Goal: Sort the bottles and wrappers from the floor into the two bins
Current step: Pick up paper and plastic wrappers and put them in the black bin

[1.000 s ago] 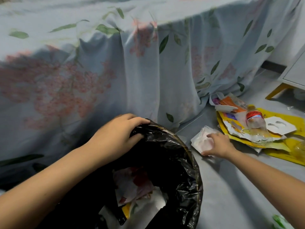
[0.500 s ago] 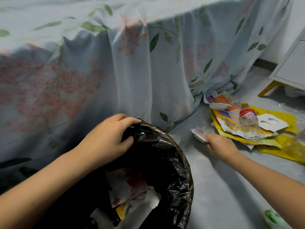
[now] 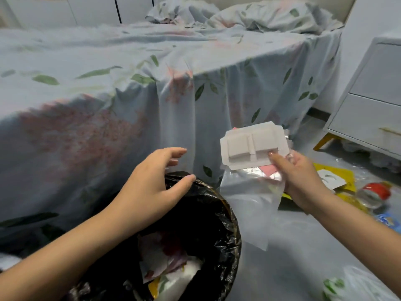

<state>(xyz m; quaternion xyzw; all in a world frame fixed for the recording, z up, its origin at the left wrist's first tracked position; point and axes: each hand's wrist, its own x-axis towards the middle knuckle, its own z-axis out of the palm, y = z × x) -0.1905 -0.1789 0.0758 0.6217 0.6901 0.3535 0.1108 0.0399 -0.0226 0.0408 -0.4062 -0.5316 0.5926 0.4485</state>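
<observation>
My right hand (image 3: 298,177) grips a bundle of wrappers: a white moulded tray (image 3: 252,145) on top and a clear plastic bag (image 3: 251,192) hanging below it, lifted off the floor to the right of the bin. The bin with a black liner (image 3: 219,216) stands at bottom centre and holds several wrappers (image 3: 169,263). Just above the liner's far rim, my left hand (image 3: 156,190) hovers with its fingers spread, holding nothing. A clear bottle with a red label (image 3: 373,193) lies on yellow packaging (image 3: 345,177) on the floor at the right.
A bed draped in a floral sheet (image 3: 130,101) fills the left and centre behind the bin. A white cabinet on yellow legs (image 3: 368,109) stands at the right. A blue wrapper (image 3: 388,221) and a clear bag with green print (image 3: 355,285) lie on the grey floor.
My right hand picked the white wrappers up from the floor and raised them toward the bin. My left hand let go of the liner's rim and opened. The view tilted upward.
</observation>
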